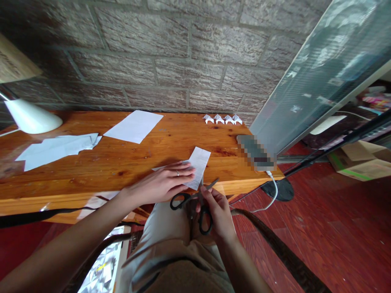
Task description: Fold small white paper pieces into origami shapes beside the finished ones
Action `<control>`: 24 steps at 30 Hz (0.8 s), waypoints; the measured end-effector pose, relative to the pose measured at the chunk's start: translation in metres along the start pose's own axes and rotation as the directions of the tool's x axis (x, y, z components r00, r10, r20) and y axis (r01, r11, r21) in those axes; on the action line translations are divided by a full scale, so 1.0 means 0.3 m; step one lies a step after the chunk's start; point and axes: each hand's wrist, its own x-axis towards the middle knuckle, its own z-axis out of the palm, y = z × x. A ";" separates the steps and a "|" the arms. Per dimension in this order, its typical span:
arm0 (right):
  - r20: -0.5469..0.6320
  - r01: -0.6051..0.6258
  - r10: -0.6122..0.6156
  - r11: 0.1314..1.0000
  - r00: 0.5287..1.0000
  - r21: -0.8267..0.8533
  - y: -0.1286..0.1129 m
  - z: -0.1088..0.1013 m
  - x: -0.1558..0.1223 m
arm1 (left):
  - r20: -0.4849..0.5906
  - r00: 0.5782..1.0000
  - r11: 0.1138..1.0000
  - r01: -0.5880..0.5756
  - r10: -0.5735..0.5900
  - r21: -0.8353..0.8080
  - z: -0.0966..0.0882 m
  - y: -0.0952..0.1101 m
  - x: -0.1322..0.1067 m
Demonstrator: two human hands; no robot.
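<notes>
My left hand (174, 178) lies flat with fingers stretched over a lined, narrow piece of paper (200, 158) near the table's front edge. A ring shows on one finger. Another bit of white paper pokes out beside this hand's wrist side. My right hand (218, 209) grips a pair of black-handled scissors (205, 221) just in front of the table edge, above my lap. The scissors' blades are spread apart, their tips close to the paper's lower right corner. One handle loop reaches left, below my left fingers.
Several small folded paper shapes (220, 119) line the table's back right. A white sheet (134, 126) and stacked paper pieces (58, 148) lie left, near a lamp (33, 116). A blurred device (255, 152) with a white cable rests at the right corner. A brick wall (171, 53) stands behind.
</notes>
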 end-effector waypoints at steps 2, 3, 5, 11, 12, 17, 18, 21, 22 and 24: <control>-0.061 0.042 -0.043 0.999 0.997 -0.009 -0.009 -0.025 0.000 | 0.003 1.000 1.000 -0.001 0.001 -0.005 0.001 -0.003 -0.001; -0.083 0.060 -0.062 0.998 0.995 -0.021 -0.016 -0.039 -0.001 | 0.004 1.000 1.000 -0.006 0.006 -0.007 0.002 -0.004 -0.002; -0.090 0.058 -0.063 0.997 0.994 -0.050 -0.036 -0.065 -0.004 | 0.006 1.000 1.000 -0.012 0.012 -0.016 0.004 -0.004 -0.004; -0.049 -0.023 0.021 0.999 0.999 -0.046 -0.073 -0.132 -0.051 | 0.015 1.000 0.989 -0.013 0.015 -0.150 -0.022 -0.015 0.001; -0.043 -0.048 0.046 0.998 0.998 -0.049 -0.072 -0.148 -0.063 | 0.043 0.999 0.985 -0.018 0.026 -0.171 -0.036 -0.021 0.004; 0.001 -0.103 0.103 0.992 0.995 -0.073 -0.065 -0.220 -0.119 | 0.171 0.985 0.962 0.024 0.024 -0.272 -0.110 -0.043 0.025; 0.015 -0.108 0.110 0.991 0.994 -0.081 -0.066 -0.225 -0.127 | 0.183 0.983 0.958 0.055 -0.003 -0.280 -0.118 -0.041 0.030; 0.084 -0.130 0.140 0.985 0.987 -0.110 -0.073 -0.216 -0.143 | 0.188 0.978 0.962 0.138 -0.095 -0.234 -0.121 -0.025 0.041; 0.108 -0.136 0.148 0.984 0.983 -0.113 -0.074 -0.208 -0.145 | 0.187 0.976 0.966 0.147 -0.108 -0.211 -0.120 -0.018 0.042; 0.144 -0.143 0.157 0.984 0.977 -0.103 -0.072 -0.192 -0.144 | 0.207 0.973 0.971 0.144 -0.104 -0.189 -0.122 -0.010 0.042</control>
